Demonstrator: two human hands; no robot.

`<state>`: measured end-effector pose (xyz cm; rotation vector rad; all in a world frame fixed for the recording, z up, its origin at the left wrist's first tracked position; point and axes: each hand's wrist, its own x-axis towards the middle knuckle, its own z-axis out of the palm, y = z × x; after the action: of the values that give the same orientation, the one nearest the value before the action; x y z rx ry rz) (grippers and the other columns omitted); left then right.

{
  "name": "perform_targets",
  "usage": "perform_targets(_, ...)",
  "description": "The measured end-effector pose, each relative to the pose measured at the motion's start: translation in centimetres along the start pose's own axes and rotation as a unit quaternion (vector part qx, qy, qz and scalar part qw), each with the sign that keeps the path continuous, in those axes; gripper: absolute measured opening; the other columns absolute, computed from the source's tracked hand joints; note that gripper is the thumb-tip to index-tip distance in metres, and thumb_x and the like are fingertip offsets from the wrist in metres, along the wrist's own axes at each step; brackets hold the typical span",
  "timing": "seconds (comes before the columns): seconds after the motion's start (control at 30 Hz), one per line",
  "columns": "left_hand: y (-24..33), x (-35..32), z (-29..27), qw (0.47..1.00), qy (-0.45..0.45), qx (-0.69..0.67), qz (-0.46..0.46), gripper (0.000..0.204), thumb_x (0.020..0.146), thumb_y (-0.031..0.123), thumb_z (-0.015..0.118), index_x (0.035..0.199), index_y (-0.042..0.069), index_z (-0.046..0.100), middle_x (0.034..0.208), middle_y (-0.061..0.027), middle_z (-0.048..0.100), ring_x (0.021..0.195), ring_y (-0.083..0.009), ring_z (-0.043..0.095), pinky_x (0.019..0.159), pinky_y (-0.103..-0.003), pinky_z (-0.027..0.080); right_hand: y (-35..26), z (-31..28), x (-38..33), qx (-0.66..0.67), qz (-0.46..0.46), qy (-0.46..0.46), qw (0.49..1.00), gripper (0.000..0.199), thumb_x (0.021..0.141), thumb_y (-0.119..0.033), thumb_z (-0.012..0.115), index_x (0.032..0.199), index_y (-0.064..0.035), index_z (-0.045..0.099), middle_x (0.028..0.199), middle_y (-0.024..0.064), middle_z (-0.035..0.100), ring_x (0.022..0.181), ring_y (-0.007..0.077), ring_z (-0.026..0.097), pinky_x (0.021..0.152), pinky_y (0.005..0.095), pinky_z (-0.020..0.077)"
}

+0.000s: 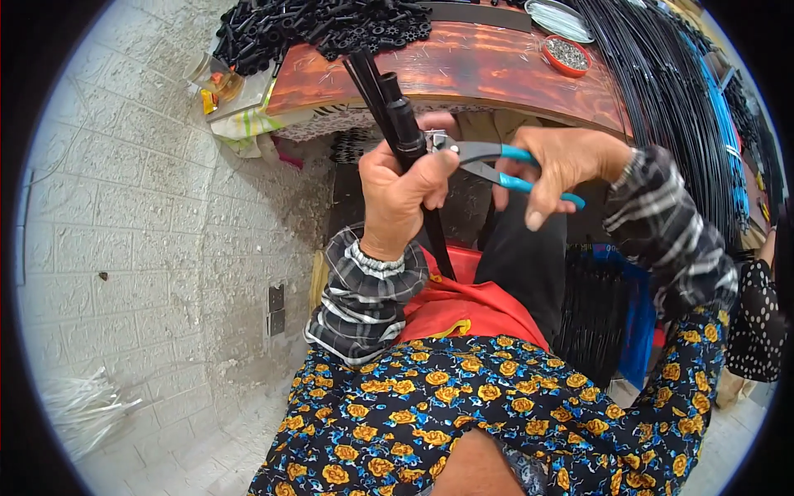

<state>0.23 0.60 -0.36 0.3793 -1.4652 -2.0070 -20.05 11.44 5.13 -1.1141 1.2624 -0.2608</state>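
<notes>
A bundle of thin black rods (403, 132) with a black tubular fitting on it stands tilted just in front of the person's chest, below the near edge of the desk (463, 70). The desk is reddish brown and glossy, carrying a heap of small black plastic parts (314, 25) and a shallow red dish (566, 54) of tiny metal pieces (too small to tell apart). Long black cables (662, 91) hang at the right; a pale brick-patterned wall (124, 190) fills the left. The left hand (397, 194) is closed tight around the rods. The right hand (558, 165) grips the blue handles of pliers (488, 157), whose metal nose touches the fitting.
</notes>
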Motion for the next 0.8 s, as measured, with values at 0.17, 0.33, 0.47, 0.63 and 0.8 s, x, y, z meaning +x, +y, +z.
perform_targets(0.17,-0.7,-0.6,-0.3,0.998,-0.023,-0.043,-0.026,0.043,0.086,0.014,0.073,0.12,-0.005,0.056,0.061,0.0017,0.05,0.046,-0.0059,0.043,0.044,-0.023,0.034,2.0,2.0,0.8,0.084,-0.018,-0.014,0.996,0.039,0.07,-0.016,0.077,0.099,0.0033,0.061,0.065,0.0113,0.061,0.064,0.0274,0.063,0.058,0.0349,0.0474)
perform_targets(0.33,-0.7,-0.3,0.0,0.997,0.004,-0.074,-0.016,0.037,0.081,0.01,0.077,0.114,-0.001,0.063,0.067,0.0034,0.056,0.048,-0.0032,0.045,0.044,-0.021,0.033,1.4,4.9,-0.5,-0.492,-0.197,0.487,0.694,0.039,0.073,-0.02,0.076,0.101,0.002,0.06,0.073,0.008,0.063,0.068,0.0178,0.063,0.058,0.0327,0.0462)
perform_targets(0.47,-0.4,-0.4,0.8,0.996,-0.009,-0.087,0.012,0.038,0.079,0.011,0.08,0.112,0.0,0.064,0.067,0.004,0.056,0.049,-0.0026,0.045,0.044,-0.02,0.033,-0.3,4.3,-2.3,-0.47,-0.102,0.454,0.75,0.042,0.075,-0.018,0.073,0.108,0.002,0.057,0.081,0.0104,0.061,0.074,0.0228,0.062,0.064,0.0359,0.0468)
perform_targets(0.63,-0.6,-1.1,0.8,0.999,-0.038,0.013,-0.019,0.05,0.082,0.015,0.074,0.123,-0.007,0.055,0.059,0.0029,0.048,0.045,-0.0054,0.041,0.045,-0.023,0.036,-0.7,3.0,-2.3,-0.027,0.059,0.108,0.992,0.045,0.074,-0.016,0.073,0.112,0.002,0.055,0.083,0.0137,0.06,0.076,0.0322,0.061,0.065,0.0397,0.047)
perform_targets(0.8,-0.6,-0.7,0.6,0.999,-0.008,0.028,-0.026,0.051,0.081,0.016,0.076,0.122,-0.008,0.055,0.06,0.0029,0.048,0.045,-0.0053,0.041,0.045,-0.023,0.036,0.9,5.4,-2.1,-0.528,-0.185,0.51,0.654,0.046,0.073,-0.023,0.078,0.104,0.0036,0.058,0.077,0.0086,0.064,0.07,0.0235,0.064,0.059,0.0378,0.048)
